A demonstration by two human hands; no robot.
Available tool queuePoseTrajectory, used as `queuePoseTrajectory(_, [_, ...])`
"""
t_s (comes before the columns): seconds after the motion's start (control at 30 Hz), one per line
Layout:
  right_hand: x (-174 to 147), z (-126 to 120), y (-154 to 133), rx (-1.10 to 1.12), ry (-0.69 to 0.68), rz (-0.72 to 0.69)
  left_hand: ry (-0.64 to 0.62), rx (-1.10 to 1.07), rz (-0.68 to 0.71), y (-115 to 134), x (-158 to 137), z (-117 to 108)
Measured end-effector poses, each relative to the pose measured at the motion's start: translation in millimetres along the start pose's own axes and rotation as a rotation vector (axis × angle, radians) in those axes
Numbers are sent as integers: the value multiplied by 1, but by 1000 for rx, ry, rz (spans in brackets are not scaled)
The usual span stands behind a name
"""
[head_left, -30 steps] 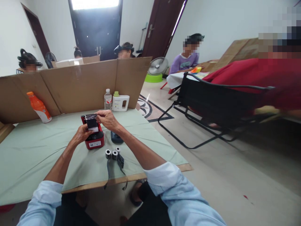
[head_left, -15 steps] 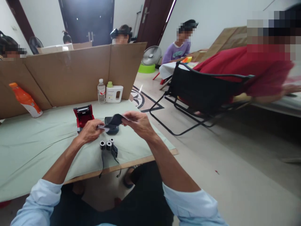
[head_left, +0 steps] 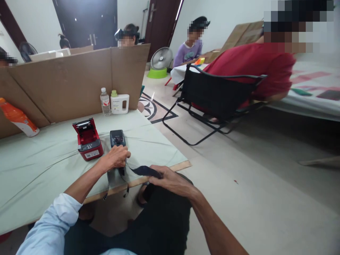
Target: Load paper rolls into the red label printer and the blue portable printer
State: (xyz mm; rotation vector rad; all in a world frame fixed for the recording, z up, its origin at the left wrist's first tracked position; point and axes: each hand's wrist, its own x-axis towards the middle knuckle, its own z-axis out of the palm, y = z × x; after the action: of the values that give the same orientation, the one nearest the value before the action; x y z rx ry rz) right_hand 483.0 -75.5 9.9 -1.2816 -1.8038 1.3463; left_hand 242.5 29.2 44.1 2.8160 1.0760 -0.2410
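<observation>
A dark, curling paper strip (head_left: 145,171) stretches between my two hands near the table's front edge. My right hand (head_left: 171,181) pinches its right end between thumb and fingers. My left hand (head_left: 117,157) is closed at the strip's left, pale end, palm down over the table, covering most of the small rolls beneath it. Two narrow strip ends (head_left: 125,192) hang over the edge below. Behind my left hand lies a dark handheld device (head_left: 117,136). To its left stands a small red and black printer (head_left: 91,143) with its lid raised.
A cardboard screen (head_left: 79,83) lines the table's back. Before it stand a water bottle (head_left: 105,102), a white jug (head_left: 120,103) and a leaning orange bottle (head_left: 20,118). Right of the table are a black folding chair (head_left: 212,92) with a person in red and a fan (head_left: 161,58).
Both hands have come down and nearer to me, the strip still between them. My left hand has moved off the printer and now hides the rolls. The camera view has swung right.
</observation>
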Motion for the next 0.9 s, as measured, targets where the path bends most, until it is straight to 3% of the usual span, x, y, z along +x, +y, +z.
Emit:
queuePoseTrajectory(0.13, [-7, -8, -5, 52, -319, 5, -26, -51, 28, -6, -1, 4])
queuePoseTrajectory(0.2, [-6, -14, -5, 129, -365, -30, -28, -72, 47, -9, -1, 7])
queuePoseTrajectory(0.3, [8, -14, 3, 155, -183, -36, -5, -126, 74, -13, 0, 12])
queuePoseTrajectory(0.37, [24, -6, 11, 101, 15, -51, 53, -195, 70, -16, -4, 15])
queuePoseTrajectory(0.43, [41, 7, 20, 42, 121, -92, 125, -286, 48, -20, -13, 16])
queuePoseTrajectory(0.57, [68, 38, 35, 33, 143, -132, 225, -447, -54, -33, -47, 18])
queuePoseTrajectory(0.7, [81, 61, 39, 87, 158, -155, 213, -496, -238, -41, -78, 30])
queuePoseTrajectory(0.8, [89, 71, 38, 128, 173, -182, 205, -525, -316, -40, -79, 43])
queuePoseTrajectory(0.9, [95, 77, 37, 179, 171, -193, 267, -555, -305, -35, -70, 54])
